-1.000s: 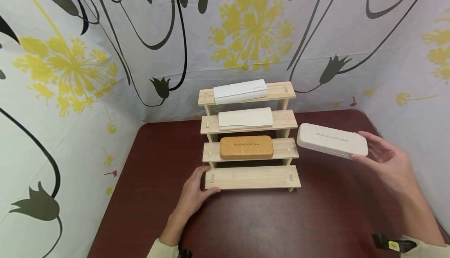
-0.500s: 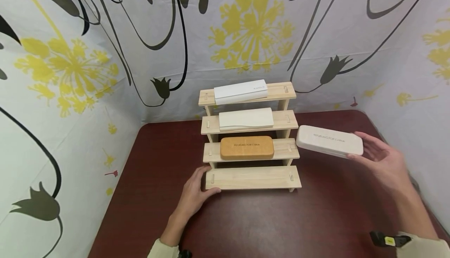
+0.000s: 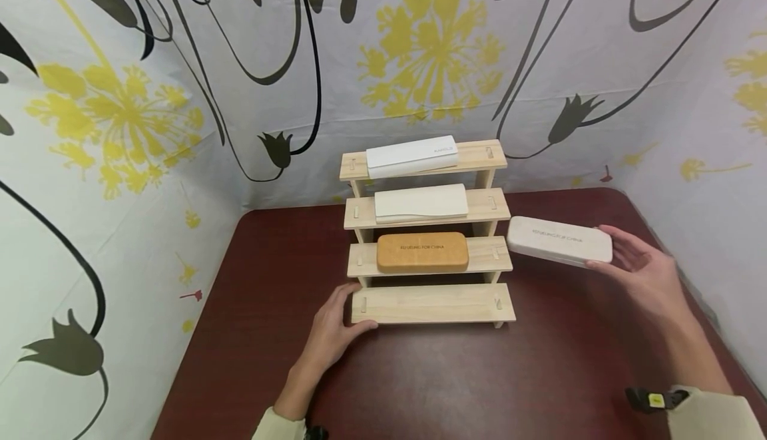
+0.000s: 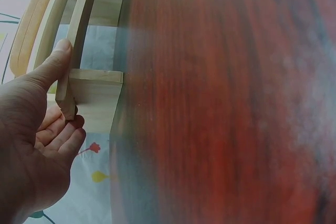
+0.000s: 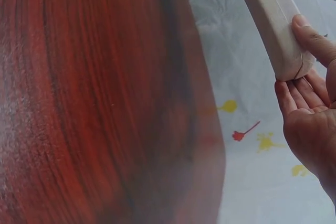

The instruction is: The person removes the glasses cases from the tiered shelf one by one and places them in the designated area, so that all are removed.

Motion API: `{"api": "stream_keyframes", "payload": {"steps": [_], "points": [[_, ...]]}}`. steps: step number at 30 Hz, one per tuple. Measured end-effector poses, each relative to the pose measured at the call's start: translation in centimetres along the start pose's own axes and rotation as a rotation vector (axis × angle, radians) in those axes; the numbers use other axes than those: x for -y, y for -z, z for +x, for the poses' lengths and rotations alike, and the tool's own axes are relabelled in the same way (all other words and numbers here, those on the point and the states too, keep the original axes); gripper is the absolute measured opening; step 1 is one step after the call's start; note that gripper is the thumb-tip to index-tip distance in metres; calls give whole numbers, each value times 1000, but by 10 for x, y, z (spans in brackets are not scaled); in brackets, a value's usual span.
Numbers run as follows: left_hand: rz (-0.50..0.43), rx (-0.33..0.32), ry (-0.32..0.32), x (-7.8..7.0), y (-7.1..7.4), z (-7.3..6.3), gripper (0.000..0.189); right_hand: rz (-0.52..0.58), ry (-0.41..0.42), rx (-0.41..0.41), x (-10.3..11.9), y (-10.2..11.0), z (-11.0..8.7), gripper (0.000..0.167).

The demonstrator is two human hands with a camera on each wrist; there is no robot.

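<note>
My right hand (image 3: 644, 273) holds a white glasses case (image 3: 560, 240) by its right end, thumb on the near side. The case is off the table, just right of a four-step wooden display rack (image 3: 431, 303), with lettering on its lid. In the right wrist view, the fingers curl under the end of the case (image 5: 273, 24). My left hand (image 3: 329, 330) grips the left end of the rack's lowest shelf. The left wrist view shows the thumb (image 4: 55, 59) on top of the shelf board and the other fingers beneath it.
A tan glasses case (image 3: 422, 252) lies on the second shelf from the bottom. Above it are a cream case (image 3: 421, 204) and, on the top shelf, a white case (image 3: 412, 157). The dark red table (image 3: 419, 380) meets patterned cloth walls (image 3: 210, 80) at the back and sides.
My right hand and the white glasses case have shifted slightly left and a little lower at the case's left end. The left hand stays on the rack.
</note>
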State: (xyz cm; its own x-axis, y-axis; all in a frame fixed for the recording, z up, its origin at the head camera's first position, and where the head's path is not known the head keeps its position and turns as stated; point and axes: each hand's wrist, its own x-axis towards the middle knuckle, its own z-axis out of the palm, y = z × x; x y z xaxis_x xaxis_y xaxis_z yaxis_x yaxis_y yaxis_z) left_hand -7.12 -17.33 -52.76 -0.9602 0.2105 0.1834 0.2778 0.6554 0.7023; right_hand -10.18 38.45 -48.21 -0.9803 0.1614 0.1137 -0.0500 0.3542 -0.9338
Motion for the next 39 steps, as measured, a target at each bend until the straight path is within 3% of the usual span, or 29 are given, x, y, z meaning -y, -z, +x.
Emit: {"api": "stream_keyframes", "payload": {"steps": [13, 21, 33, 39], "points": [[-2, -7, -9, 1, -1, 1, 81, -100, -115, -2, -35, -2, 13, 77], [0, -4, -12, 1, -1, 1, 81, -114, -122, 3, -57, -2, 19, 78], [29, -29, -52, 0, -1, -1, 80, -164, -125, 35, -68, -6, 30, 83], [19, -16, -33, 1, -1, 0, 81, -184, -145, 41, -72, -8, 35, 85]]}}
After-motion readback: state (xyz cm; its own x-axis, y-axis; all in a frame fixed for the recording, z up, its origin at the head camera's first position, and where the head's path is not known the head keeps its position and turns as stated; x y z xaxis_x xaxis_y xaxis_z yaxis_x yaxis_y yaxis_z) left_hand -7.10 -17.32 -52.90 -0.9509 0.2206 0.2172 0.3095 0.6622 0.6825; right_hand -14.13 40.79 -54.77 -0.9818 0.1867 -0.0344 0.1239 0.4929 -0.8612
